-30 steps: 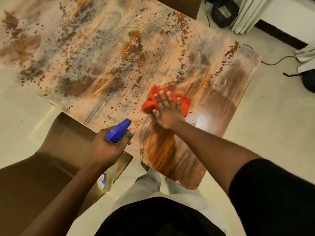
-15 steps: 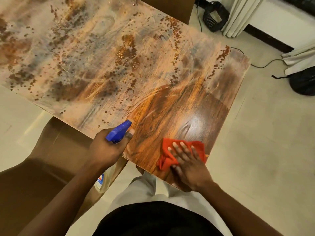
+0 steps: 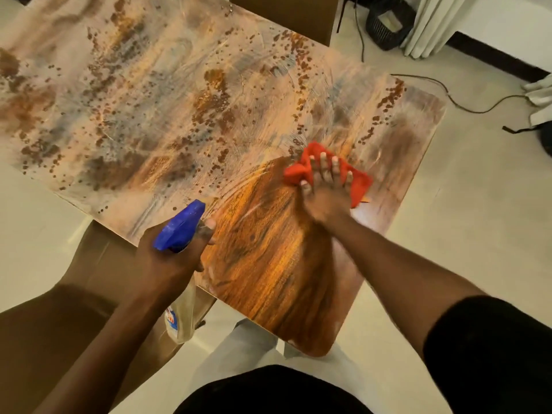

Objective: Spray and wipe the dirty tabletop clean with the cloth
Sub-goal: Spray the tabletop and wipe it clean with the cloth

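Note:
A wooden tabletop point(image 3: 167, 115) fills the upper left, coated in pale dusty film with brown speckles. A near-right patch of bare glossy wood point(image 3: 268, 258) shows through. My right hand point(image 3: 327, 189) presses flat on a crumpled red cloth point(image 3: 358, 182) at the far edge of that patch, fingers spread. My left hand point(image 3: 167, 264) grips a spray bottle point(image 3: 180, 227) with a blue trigger head at the table's near edge; its clear body with a label point(image 3: 179, 321) hangs below the edge.
A brown chair seat point(image 3: 98, 264) stands under the near-left edge, another chair back point(image 3: 286, 13) at the far side. A black basket point(image 3: 385, 25), white curtain point(image 3: 430, 22) and a black cable point(image 3: 448, 94) lie on the pale floor to the right.
My right hand has pushed the red cloth away from the near table edge to the far side of the bare wood patch. My left hand with the bottle has stayed put.

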`<state>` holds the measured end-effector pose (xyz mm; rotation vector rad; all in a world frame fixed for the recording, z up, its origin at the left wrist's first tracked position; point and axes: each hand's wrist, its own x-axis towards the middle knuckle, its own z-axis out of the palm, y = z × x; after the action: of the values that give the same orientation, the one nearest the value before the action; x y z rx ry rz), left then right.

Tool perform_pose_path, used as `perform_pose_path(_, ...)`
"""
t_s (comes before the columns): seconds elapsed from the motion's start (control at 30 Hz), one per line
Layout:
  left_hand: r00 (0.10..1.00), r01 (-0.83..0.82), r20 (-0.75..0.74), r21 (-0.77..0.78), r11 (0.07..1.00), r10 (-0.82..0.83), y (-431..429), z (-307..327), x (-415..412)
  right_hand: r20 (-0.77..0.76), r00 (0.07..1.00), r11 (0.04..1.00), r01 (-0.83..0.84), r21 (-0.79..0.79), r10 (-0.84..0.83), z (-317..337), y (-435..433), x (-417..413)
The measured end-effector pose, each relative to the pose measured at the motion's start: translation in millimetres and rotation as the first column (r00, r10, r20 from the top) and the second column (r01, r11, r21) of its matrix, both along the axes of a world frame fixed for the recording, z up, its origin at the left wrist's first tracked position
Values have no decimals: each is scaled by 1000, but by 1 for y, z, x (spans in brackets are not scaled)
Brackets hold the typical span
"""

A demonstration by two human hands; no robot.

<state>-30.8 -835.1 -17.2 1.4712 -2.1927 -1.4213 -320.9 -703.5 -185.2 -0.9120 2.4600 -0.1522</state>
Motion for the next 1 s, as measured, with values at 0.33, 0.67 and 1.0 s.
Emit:
perform_pose_path(0.33, 996, -35, 85, 32, 999, 32, 10, 19, -21, 9, 579, 574, -805, -147, 815, -3, -11, 232)
perform_pose_path(0.67, 980, 193, 46, 18, 981, -193, -10, 4, -89, -111, 908, 906, -414, -86, 404, -5, 153, 57)
perform_pose_path(1.0, 980, 194, -42, -8, 981, -194, -42, 3, -137, -98, 944, 949, 314, -30, -315, -4, 39, -138)
